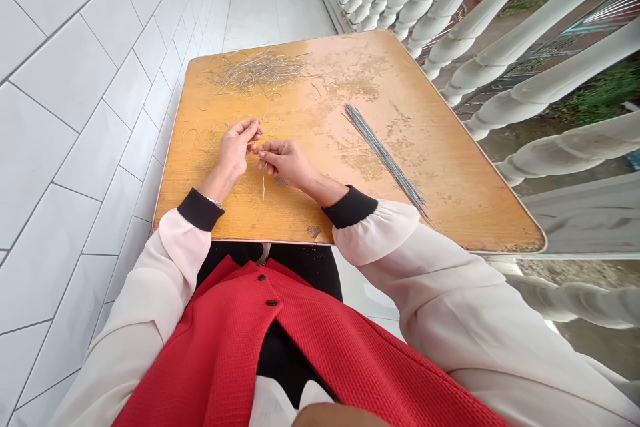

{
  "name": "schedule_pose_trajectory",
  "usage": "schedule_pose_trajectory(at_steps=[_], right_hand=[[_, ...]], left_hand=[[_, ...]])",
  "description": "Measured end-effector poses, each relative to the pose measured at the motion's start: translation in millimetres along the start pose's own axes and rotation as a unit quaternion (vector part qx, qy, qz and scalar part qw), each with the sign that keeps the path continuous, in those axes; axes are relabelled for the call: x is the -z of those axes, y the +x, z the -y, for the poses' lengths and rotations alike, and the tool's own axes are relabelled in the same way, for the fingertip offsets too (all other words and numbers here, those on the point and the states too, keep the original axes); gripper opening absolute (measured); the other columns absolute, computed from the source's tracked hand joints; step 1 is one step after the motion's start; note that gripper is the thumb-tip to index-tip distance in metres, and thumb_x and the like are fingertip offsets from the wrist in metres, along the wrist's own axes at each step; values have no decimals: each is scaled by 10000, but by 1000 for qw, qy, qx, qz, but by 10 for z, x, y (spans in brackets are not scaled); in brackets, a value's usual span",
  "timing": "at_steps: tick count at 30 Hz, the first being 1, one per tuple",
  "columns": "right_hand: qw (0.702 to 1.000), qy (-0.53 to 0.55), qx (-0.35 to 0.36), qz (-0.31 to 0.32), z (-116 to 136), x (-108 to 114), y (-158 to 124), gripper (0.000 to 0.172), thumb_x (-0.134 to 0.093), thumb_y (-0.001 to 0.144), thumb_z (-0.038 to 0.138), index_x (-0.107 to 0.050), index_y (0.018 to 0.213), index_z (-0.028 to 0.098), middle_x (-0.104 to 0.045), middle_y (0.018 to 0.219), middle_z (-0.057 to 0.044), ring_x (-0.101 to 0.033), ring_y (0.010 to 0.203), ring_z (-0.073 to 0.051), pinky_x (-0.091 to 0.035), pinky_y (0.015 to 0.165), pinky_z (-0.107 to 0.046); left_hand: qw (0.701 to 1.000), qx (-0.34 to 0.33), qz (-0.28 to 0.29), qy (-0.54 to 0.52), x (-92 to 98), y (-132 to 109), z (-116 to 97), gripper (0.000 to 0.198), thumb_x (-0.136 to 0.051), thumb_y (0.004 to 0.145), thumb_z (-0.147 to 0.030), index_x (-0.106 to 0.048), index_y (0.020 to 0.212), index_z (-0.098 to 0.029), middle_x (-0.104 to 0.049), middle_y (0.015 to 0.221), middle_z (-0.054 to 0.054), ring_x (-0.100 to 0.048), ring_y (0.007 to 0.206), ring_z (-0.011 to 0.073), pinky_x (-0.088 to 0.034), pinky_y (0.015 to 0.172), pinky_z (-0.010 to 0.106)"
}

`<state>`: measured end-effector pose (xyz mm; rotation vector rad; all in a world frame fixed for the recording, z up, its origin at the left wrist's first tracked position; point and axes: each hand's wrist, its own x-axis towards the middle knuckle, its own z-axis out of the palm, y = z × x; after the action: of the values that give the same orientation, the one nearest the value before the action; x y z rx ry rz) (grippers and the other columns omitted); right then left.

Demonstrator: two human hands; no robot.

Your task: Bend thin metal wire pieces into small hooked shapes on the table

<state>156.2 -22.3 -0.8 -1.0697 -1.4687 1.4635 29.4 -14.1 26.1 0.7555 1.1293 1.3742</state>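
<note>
Red waffle-knit vest (310, 347), cream sleeves (450, 300), black cuffs (350, 207)

The table (440, 180) is set just beside a tiled wall (90, 147) on its left, with a balustrade (500, 33) running along its right. A tiled floor (275, 10) is seen beyond the far edge. A tangled heap of wire (257, 72) is placed near the far edge, left of centre. A straight bundle of rods (385, 157) lies right of centre, angled toward the near right corner. Bent wire pieces (200, 140) are scattered between heap and hands. The left hand (233, 153) and right hand (285, 163) are held together above the near half, a short wire (263, 180) hanging between them.
</note>
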Motion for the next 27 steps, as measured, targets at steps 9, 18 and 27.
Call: schedule_pose_trajectory(at_steps=[9,18,27], right_hand=[[997,-71,22,-36,90,68,10,266,-609,911,109,-635,653,169,-545,488,50,-396,398,-53,-300,431,-207],[990,-122,39,-52,-76,-42,1,187,-639,877,141,-648,692,165,-618,535,30,-470,410,-63,-356,447,-198],[994,-93,28,-58,-93,-158,-61,202,-601,932,108,-626,744,178,-669,588,27,-548,417,-61,-395,459,-180]], left_hand=[[996,-40,9,82,39,32,0,164,-604,984,-111,-653,837,-166,-634,724,-41,-533,600,7,-372,561,123],[998,-12,-17,53,39,-21,-55,124,-629,971,-120,-649,855,-159,-622,699,-54,-534,591,2,-376,563,115],[995,-4,5,100,57,-55,-24,207,-585,989,-114,-652,797,-155,-604,651,-37,-520,558,21,-341,515,142]])
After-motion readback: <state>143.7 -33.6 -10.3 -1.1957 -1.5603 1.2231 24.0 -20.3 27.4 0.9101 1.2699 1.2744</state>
